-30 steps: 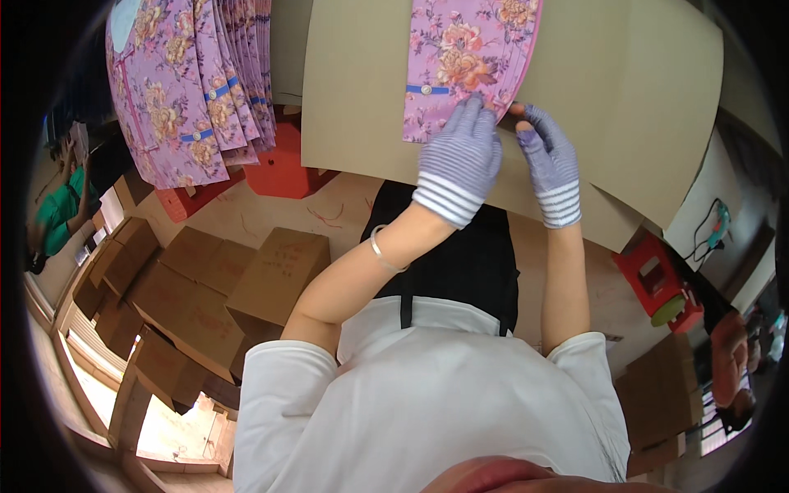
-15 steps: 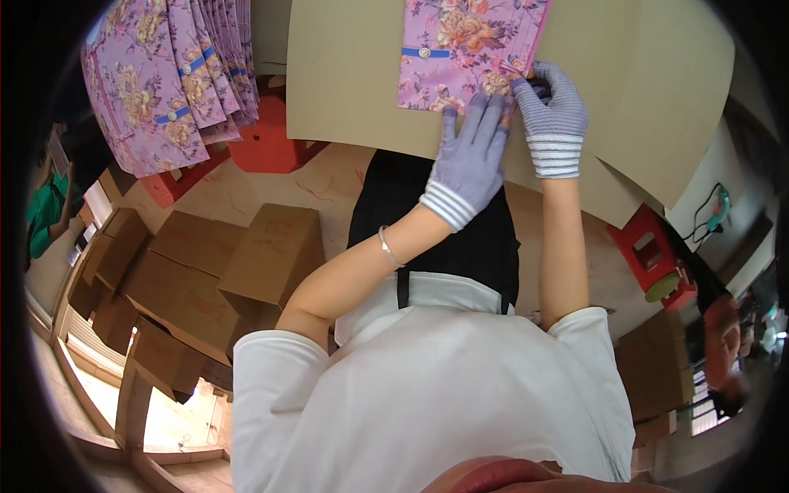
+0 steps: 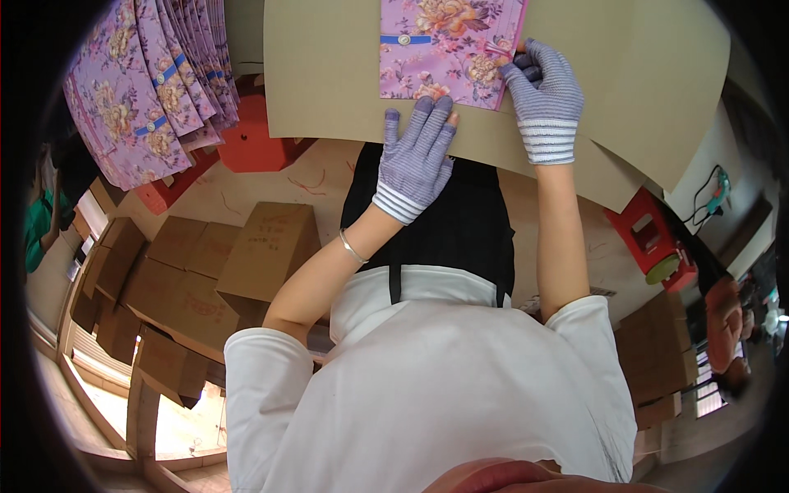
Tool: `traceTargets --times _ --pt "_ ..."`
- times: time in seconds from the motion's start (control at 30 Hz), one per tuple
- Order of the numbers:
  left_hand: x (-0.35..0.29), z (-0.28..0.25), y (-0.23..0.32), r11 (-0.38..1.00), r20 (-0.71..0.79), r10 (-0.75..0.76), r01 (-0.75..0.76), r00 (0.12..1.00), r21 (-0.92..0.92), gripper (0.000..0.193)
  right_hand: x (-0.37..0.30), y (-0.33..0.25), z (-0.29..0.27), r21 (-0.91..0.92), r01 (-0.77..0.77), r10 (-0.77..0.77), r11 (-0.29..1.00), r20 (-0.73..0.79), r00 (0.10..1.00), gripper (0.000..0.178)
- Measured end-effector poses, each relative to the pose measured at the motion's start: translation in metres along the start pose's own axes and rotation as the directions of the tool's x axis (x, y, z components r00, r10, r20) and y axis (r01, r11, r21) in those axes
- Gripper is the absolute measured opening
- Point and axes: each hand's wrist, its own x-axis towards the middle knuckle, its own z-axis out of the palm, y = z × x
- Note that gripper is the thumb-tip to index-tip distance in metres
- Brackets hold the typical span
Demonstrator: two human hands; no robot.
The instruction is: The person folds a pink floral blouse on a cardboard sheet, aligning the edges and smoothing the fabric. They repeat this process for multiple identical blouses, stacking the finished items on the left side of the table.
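Observation:
A flat pink-purple piece [image 3: 448, 62] printed with flowers lies on the tan board [image 3: 329, 99]; whether it is a folded bag or a wrapper I cannot tell. It carries a blue band [image 3: 404, 39] with a round pale emblem, and a small pink ribbon-like strip [image 3: 498, 50] by its right edge. My left hand [image 3: 417, 152], in a grey-purple striped glove, lies with fingers spread, tips at the piece's lower edge. My right hand [image 3: 546, 94], gloved alike, has thumb and bent fingers closed at the right edge beside the strip; its other fingertips are partly hidden.
A fanned stack of matching floral pieces [image 3: 123, 99] rests at the far left above red stools [image 3: 255, 135]. Cardboard boxes [image 3: 185, 271] stand on the floor at left. At right are another red stool [image 3: 641, 234] and a green-handled tool with a cord [image 3: 720, 193]. Other people show at both sides.
My left hand has slid left from the lower right corner to the middle of the lower edge. My right hand stays at the right edge. The whole view has shifted slightly.

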Motion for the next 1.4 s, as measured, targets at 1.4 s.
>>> traceTargets --times 1.4 --pt "0.291 -0.115 -0.13 -0.379 0.542 -0.454 0.397 0.707 -0.836 0.049 -0.002 -0.024 0.0 -0.283 -0.039 0.071 0.958 0.104 0.992 0.081"
